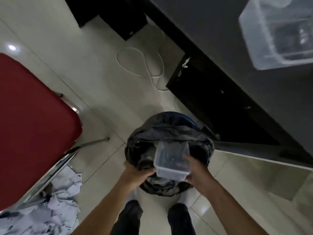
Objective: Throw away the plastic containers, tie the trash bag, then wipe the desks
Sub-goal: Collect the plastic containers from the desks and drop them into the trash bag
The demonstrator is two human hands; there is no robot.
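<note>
A clear plastic container (pixel 171 160) hangs over the mouth of a bin lined with a black trash bag (pixel 169 131). My right hand (pixel 194 173) grips the container's near right corner. At the bag's near left rim, my left hand (pixel 137 175) touches both the bag and the container's near left corner. A second, larger clear plastic container (pixel 277 31) lies on the dark desk (pixel 220 31) at the upper right.
A red chair (pixel 30 119) with metal legs stands at the left. A crumpled pale cloth (pixel 50 206) lies on the floor beneath it. A white cable (pixel 145 65) loops over the tiled floor beyond the bin. My feet (pixel 152 216) are right behind the bin.
</note>
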